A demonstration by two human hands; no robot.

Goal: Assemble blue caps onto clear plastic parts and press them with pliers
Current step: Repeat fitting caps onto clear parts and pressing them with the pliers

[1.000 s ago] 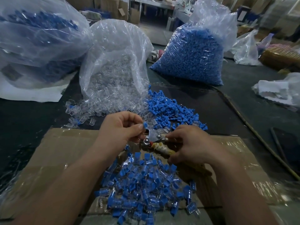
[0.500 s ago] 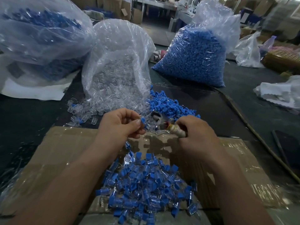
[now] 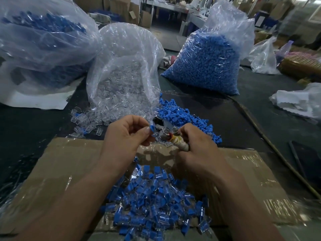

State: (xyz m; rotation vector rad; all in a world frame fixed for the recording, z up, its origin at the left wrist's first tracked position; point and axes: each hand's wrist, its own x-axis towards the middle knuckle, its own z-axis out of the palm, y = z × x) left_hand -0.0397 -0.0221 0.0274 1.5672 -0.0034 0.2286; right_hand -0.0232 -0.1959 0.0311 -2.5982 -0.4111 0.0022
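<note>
My left hand (image 3: 126, 133) pinches a small blue cap (image 3: 152, 127) between thumb and fingertips, just left of the pliers' metal head. My right hand (image 3: 194, 146) grips the pliers (image 3: 173, 138) by their tape-wrapped handle, jaws pointing away toward the loose parts. A heap of loose blue caps (image 3: 180, 117) lies behind the hands, beside spilled clear plastic parts (image 3: 90, 119). A pile of assembled blue-and-clear pieces (image 3: 156, 202) lies on the cardboard below my wrists. Whether a clear part is in my left fingers I cannot tell.
A taped cardboard sheet (image 3: 66, 167) covers the near table. Behind stand an open bag of clear parts (image 3: 125, 70), a full bag of blue caps (image 3: 208, 63) and another large bag (image 3: 40, 40) at the left. A thin rod (image 3: 271, 145) crosses the dark mat at the right.
Both hands moved away from me toward the loose parts. The pliers swung from lying across in front of my left fingers to pointing into the blue cap heap.
</note>
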